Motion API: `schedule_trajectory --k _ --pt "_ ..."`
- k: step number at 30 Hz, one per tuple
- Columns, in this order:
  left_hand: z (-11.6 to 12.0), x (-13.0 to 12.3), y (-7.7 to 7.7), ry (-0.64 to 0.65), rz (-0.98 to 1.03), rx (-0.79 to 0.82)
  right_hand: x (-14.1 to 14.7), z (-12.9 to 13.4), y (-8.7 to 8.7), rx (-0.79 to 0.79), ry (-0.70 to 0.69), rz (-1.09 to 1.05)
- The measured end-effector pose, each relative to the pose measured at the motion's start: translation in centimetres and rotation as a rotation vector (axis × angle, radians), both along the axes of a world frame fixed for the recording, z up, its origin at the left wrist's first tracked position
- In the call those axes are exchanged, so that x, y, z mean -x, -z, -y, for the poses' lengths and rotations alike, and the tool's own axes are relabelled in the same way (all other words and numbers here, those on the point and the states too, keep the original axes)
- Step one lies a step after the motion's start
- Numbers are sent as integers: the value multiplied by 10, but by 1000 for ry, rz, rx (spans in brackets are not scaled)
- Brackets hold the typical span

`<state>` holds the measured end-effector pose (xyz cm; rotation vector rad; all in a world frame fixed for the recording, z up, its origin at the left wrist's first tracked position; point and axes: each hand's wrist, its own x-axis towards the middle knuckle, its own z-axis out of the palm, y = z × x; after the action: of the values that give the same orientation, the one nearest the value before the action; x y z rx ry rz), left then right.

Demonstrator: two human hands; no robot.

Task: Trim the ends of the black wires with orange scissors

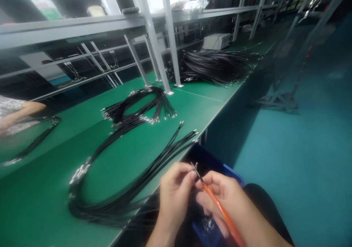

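Observation:
My left hand (176,192) is closed in a pinch near the bench's front edge, its fingertips by a small metal cable end (195,164). The pinched part is mostly covered by my fingers. In my right hand (220,192) lies a slim tool with an orange handle (220,206). Its thin dark metal tips reach up to the left fingertips, touching or nearly touching the cable end. Whether it is scissors or another tool I cannot tell. A curved bundle of black cables (154,173) with metal ends lies on the green bench beside my left hand.
On the green bench (110,173) lie looped black cables (145,104) and a larger pile (211,65) behind shelf posts (156,37). Below my hands is a blue bin (231,171) with small parts (207,225). Another person's arm (22,113) rests at left.

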<state>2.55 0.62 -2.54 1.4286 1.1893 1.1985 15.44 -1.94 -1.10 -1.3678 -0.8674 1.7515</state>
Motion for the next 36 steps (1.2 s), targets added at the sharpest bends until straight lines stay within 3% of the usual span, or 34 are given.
schedule_trajectory --k 5,9,13,17,22,25,30,36 --pt "-2 1 1 -16 -73 -6 -7 7 7 -90 -48 47" --pt "-3 0 -1 -1 -116 35 -12 5 13 -254 174 113" --pt "0 -3 -3 27 -171 -7 -7 -7 5 -347 361 20" --pt "3 -4 -6 53 -239 -54 1 -16 -4 -335 426 -78" --pt "1 1 -6 77 -181 -13 1 -15 0 -365 403 -194" --pt "2 1 -5 61 -205 -17 0 -12 4 -431 398 -43" --pt "5 -5 -7 23 -354 -114 2 -10 16 -568 437 395" --pt "7 -4 -9 42 -353 -147 3 -5 25 -896 460 683"
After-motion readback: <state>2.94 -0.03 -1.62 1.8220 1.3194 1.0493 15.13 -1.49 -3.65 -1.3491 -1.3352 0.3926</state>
